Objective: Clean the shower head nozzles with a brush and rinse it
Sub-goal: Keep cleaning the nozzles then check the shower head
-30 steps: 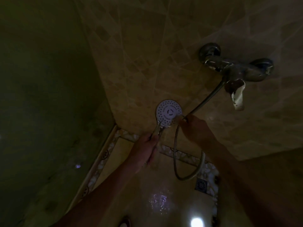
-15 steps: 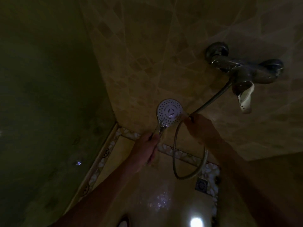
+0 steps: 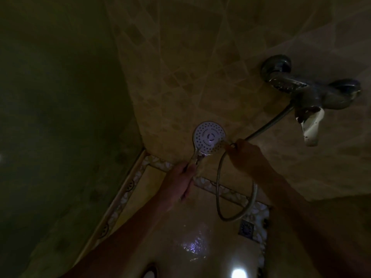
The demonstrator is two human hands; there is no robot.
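White shower head (image 3: 208, 136) | left hand (image 3: 177, 185) clamped round its handle; right hand (image 3: 244, 152) pinching brush (image 3: 217, 147) on nozzles | risk: wet handle could twist; bristles skid off rim

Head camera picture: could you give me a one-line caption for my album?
Left hand holds a shower head while right hand scrubs it with a brush.
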